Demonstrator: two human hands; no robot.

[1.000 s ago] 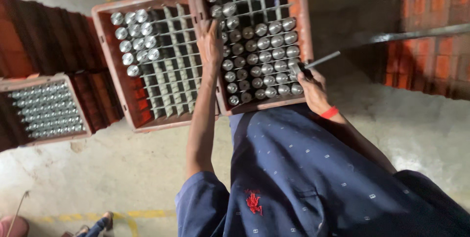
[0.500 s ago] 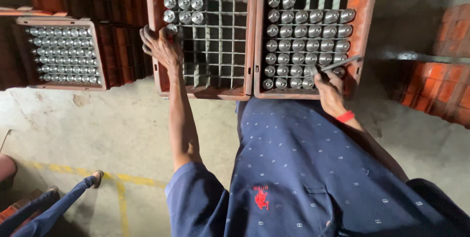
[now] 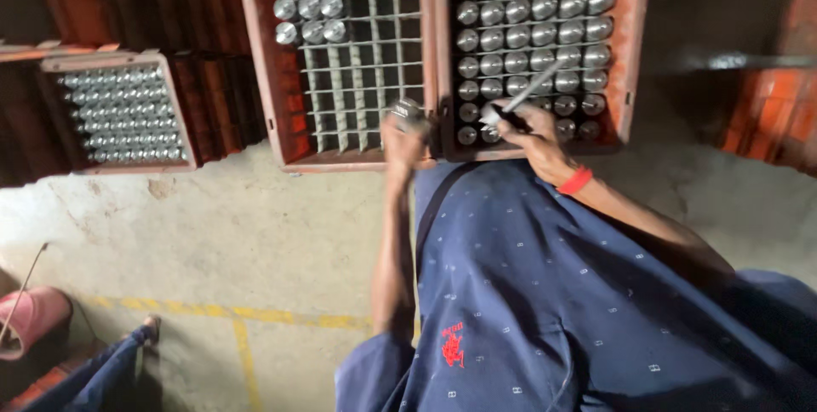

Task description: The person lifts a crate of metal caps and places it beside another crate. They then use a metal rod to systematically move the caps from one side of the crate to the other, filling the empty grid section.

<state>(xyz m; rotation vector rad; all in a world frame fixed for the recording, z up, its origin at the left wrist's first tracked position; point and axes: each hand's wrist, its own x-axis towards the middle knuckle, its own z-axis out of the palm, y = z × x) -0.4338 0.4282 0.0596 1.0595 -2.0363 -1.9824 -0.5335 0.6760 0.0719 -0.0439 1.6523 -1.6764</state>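
The fingers of the left hand (image 3: 402, 141) curl around a small silver bottle (image 3: 409, 111), its cap end rising just above the knuckles; the picture is blurred there, so the bottle's exact tilt cannot be told. The fingers of the right hand (image 3: 529, 133) close tight on a thin metal rod (image 3: 536, 84), gripped at its near end. The rod's long axis runs up and to the right from those fingers, slanting across the capped bottles beyond them. A red band (image 3: 576, 180) sits on the wrist just behind that hand.

Both hands are at the near rims of two red crates. Just beyond the left fingers lies the left crate (image 3: 285, 97), its grid cells mostly open, with bottles only in its far corner, so there is free room straight ahead. Beyond the right fingers, the right crate (image 3: 631, 54) is packed with silver caps nearly to its edges. The two crates' inner walls touch between the hands. Well away to the left of the left fingers, a third crate (image 3: 179, 114) full of bottles stands among stacked red crates. Bare concrete floor (image 3: 213, 242) spreads below the crates' near rims.
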